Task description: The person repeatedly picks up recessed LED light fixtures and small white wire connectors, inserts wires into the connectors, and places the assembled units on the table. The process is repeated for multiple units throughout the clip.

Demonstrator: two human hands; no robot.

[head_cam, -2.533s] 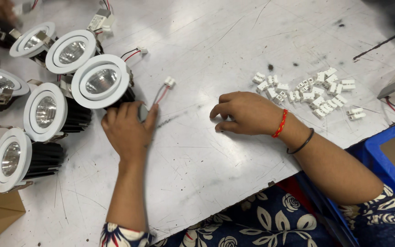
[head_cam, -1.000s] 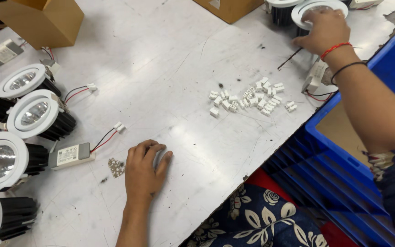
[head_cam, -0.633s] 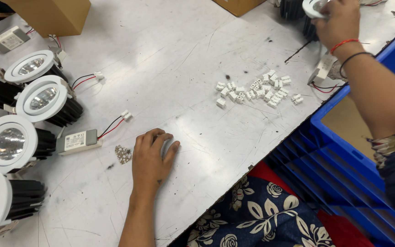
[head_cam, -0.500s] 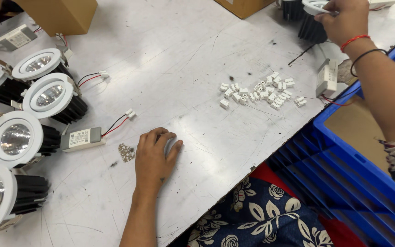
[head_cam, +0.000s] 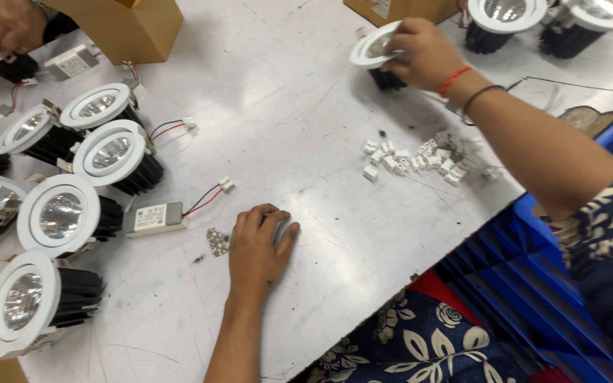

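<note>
My right hand (head_cam: 426, 53) is stretched out to the far side of the table and grips a white-rimmed downlight (head_cam: 372, 50) with a black finned body, tilted on its side. Near the front edge, my left hand (head_cam: 257, 248) lies palm down with its fingers curled over a small grey object (head_cam: 282, 230) that is mostly hidden. Just left of that hand sit a small heap of screws (head_cam: 217, 241) and a white driver box (head_cam: 154, 218) with red and black wires.
A pile of white connectors (head_cam: 427, 156) lies under my right forearm. Several finished downlights (head_cam: 58, 216) crowd the left side, and two more (head_cam: 503, 18) stand at the back right. Cardboard boxes (head_cam: 125, 28), another person's hand (head_cam: 10, 25) and a blue crate (head_cam: 526, 262) surround the table.
My right hand has taken hold of a downlight at the back right and brought it leftward over the table. My left hand has stayed on the small grey object.
</note>
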